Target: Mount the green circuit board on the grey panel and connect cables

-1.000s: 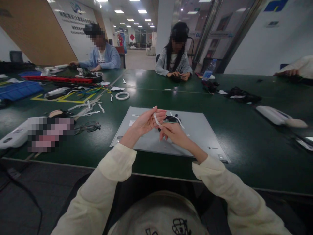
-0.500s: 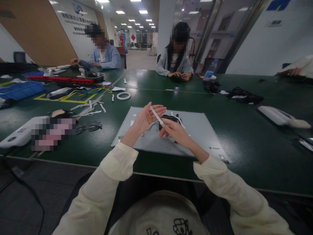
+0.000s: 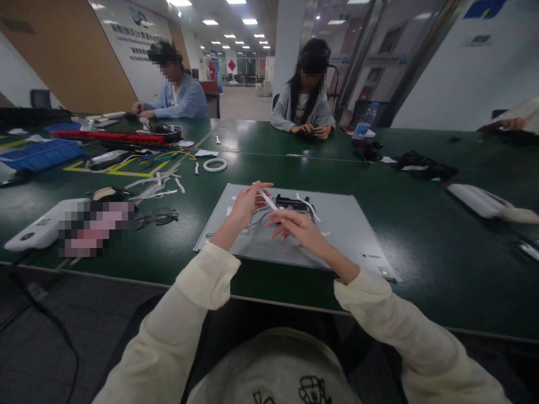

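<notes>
A short strip of white tape [image 3: 268, 199] stretches slantwise between my hands. My left hand [image 3: 246, 207] pinches its far end between thumb and fingers. The near end is gripped by the thumb and index finger of my right hand [image 3: 300, 229], whose other fingers hang loosely apart. Both hands hover over a flat grey panel [image 3: 349, 238] lying on the table. On the panel sits a black part [image 3: 293, 201] with cables beside it, partly covered by my right hand. A white strip [image 3: 312, 209] lies across the black part's right side.
Left of the panel are loose white strips [image 3: 156, 189], a tape roll [image 3: 215, 165], glasses [image 3: 156, 219] and a white device [image 3: 44, 224]. Farther back stands a blue tray [image 3: 46, 156]. Another white device [image 3: 480, 200] lies right. Two people sit across the green table [image 3: 421, 235]; another person's arm shows far right.
My left hand has turned from an open palm under the strip to a pinch on its far end. My right hand keeps its grip, its fingers slightly more spread.
</notes>
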The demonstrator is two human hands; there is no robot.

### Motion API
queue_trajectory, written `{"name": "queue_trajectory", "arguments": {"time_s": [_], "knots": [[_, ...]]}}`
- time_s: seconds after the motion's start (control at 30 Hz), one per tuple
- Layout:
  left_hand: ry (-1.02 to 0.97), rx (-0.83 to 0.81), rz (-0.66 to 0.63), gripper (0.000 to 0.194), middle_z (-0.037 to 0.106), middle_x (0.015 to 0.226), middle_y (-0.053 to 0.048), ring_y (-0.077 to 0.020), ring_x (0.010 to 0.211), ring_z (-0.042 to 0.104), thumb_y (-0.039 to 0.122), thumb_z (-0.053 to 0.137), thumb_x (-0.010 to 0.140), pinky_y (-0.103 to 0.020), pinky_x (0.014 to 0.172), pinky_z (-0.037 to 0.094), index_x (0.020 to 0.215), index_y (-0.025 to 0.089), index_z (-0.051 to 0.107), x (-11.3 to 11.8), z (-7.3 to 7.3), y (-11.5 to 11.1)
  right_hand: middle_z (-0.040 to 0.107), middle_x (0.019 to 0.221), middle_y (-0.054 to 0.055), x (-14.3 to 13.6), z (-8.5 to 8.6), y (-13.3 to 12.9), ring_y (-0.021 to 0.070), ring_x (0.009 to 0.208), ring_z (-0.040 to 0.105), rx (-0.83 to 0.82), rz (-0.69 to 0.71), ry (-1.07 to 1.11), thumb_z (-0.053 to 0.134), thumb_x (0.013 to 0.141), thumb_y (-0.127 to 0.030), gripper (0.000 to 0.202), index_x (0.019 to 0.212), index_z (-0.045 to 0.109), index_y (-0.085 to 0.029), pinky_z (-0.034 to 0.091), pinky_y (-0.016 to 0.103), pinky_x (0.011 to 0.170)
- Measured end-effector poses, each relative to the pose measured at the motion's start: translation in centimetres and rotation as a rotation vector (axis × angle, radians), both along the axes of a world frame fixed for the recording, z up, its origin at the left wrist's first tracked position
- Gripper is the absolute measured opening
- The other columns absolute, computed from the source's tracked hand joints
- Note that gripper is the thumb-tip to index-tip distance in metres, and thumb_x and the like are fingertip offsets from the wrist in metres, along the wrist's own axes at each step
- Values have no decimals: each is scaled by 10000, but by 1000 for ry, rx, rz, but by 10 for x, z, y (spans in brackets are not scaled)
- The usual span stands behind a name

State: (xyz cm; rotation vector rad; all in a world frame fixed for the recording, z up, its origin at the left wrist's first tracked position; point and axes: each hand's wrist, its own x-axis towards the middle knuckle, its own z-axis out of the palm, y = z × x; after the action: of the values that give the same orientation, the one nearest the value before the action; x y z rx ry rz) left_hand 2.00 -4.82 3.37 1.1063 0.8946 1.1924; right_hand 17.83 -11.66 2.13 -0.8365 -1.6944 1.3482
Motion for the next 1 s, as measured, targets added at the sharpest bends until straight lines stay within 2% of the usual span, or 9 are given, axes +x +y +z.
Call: {"name": "queue_trajectory", "arguments": {"time_s": [0.1, 0.2, 0.37, 0.5, 0.6, 0.67, 0.83, 1.0], "knots": [[246, 146, 90, 345, 464, 516, 22, -75, 467, 423, 373, 430, 867, -189, 463, 316, 888, 143, 686, -2, -7, 6, 574, 1161, 90, -2, 2, -3, 150, 826, 636, 42, 75, -24, 472, 865, -265, 327, 1180, 520, -191, 485, 229, 612], [443, 249, 139, 390, 382, 455, 39, -90, 450, 384, 383, 392, 877, -214, 469, 285, 863, 139, 695, -3, -11, 11, 535, 1227, 94, -4, 2, -5, 156, 886, 627, 77, 111, -73, 440, 882, -246, 374, 1252, 476, -204, 489, 249, 662], [729, 402, 224, 399, 546, 566, -4, -135, 593, 511, 332, 343, 899, -235, 585, 347, 880, 146, 696, -4, -13, 12, 576, 1174, 92, -2, -2, -4, 160, 862, 632, 185, -21, -185, 357, 916, -260, 380, 1268, 483, -190, 502, 283, 695], [900, 562, 269, 375, 637, 739, -49, -162, 703, 556, 317, 336, 909, -244, 650, 362, 912, 148, 670, -6, -16, 11, 627, 1066, 64, 2, -5, -1, 153, 834, 626, 409, -106, -348, 353, 921, -224, 368, 1255, 507, -204, 484, 321, 788], [1039, 613, 296, 398, 627, 726, -64, -165, 689, 547, 355, 328, 916, -254, 648, 353, 794, 148, 645, -7, -18, 11, 589, 1088, 78, 5, -6, 1, 175, 956, 574, 668, -193, -493, 378, 914, -201, 334, 1193, 561, -205, 451, 348, 860], [1125, 618, 316, 404, 600, 681, -59, -161, 659, 529, 372, 332, 916, -261, 635, 342, 723, 153, 612, -6, -19, 12, 542, 1128, 102, 5, -6, 1, 183, 992, 545, 785, -248, -547, 395, 910, -201, 305, 1141, 594, -192, 453, 354, 861], [1221, 648, 302, 364, 580, 696, -57, -162, 673, 519, 360, 352, 911, -270, 637, 331, 705, 162, 576, -6, -20, 11, 519, 1180, 126, 2, -7, 0, 164, 944, 563, 911, -272, -623, 409, 910, -175, 268, 1069, 624, -154, 477, 332, 846], [1278, 679, 267, 356, 578, 676, -61, -170, 668, 518, 361, 374, 899, -278, 631, 314, 673, 165, 567, -8, -22, 11, 612, 1083, 104, 2, -16, 2, 182, 1013, 560, 1045, -215, -707, 436, 893, -131, 256, 1050, 639, -124, 466, 331, 906]]}}
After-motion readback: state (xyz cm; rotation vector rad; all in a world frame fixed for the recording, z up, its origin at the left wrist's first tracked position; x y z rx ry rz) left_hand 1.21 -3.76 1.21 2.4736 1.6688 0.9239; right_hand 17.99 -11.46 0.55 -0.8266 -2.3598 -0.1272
